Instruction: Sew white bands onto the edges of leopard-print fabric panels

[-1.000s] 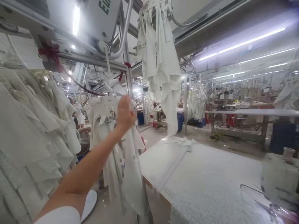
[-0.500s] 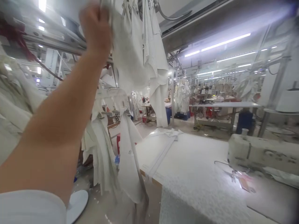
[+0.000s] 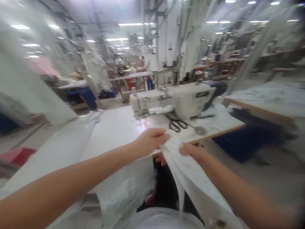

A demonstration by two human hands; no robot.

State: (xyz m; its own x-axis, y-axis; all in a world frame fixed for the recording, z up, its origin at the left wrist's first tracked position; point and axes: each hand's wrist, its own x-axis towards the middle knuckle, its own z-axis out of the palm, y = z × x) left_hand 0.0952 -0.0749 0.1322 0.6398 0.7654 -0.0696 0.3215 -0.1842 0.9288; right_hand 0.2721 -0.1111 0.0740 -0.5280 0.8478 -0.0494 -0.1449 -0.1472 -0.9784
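Note:
My left hand (image 3: 151, 140) is closed on the top edge of a white fabric piece (image 3: 190, 178). That piece hangs down toward my lap, just off the near edge of the sewing table (image 3: 114, 127). My right hand (image 3: 190, 151) grips the same fabric piece from the right, thumb on top. Both hands meet at the cloth's upper end. A white sewing machine (image 3: 171, 100) stands on the table beyond my hands, with black scissors (image 3: 177, 124) lying in front of it.
A textured white cloth (image 3: 124, 194) drapes over the table's near edge. White garments (image 3: 95, 68) hang at the back left. Another table (image 3: 264, 98) stands on the right, dark blue bins (image 3: 247, 143) beneath it. More workstations fill the blurred background.
My left arm came down from the overhead hanging garments. My view swung right to the sewing machine. Both hands now hold a white fabric piece at the table edge.

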